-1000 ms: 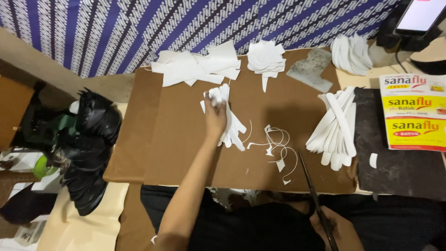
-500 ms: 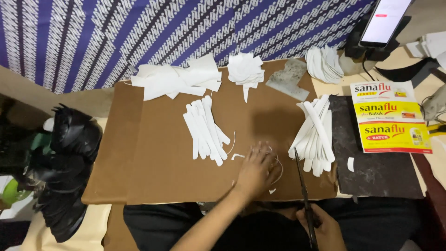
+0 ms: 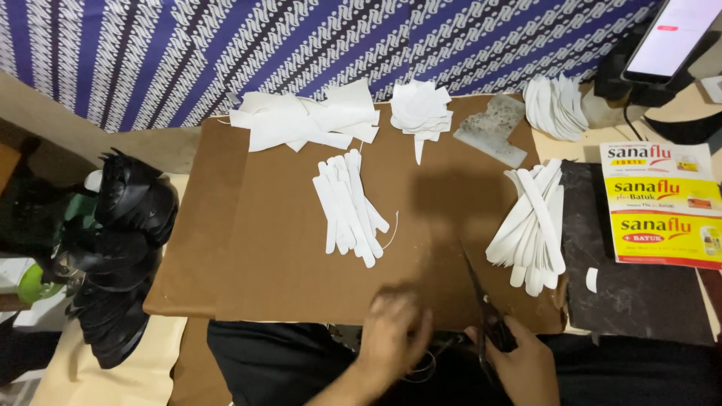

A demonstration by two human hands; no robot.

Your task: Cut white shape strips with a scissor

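My left hand is blurred at the near edge of the brown cardboard sheet. Its fingers are curled, and thin white paper trimmings trail from under it. Black scissors are in my right hand at the bottom edge, with the blades pointing away over the cardboard. A stack of white paper strips lies in the middle of the sheet. A second, fanned stack of strips lies at its right edge.
Larger white paper pieces and small cut shapes lie along the far edge under a blue patterned cloth. A black feathery heap sits left. On the right are yellow and white boxes, a dark mat and a phone.
My left hand left the strips stacked mid-sheet, then drew back over the loose trimmings to the near edge. The trimmings are gone from the cardboard. The view shifted slightly.
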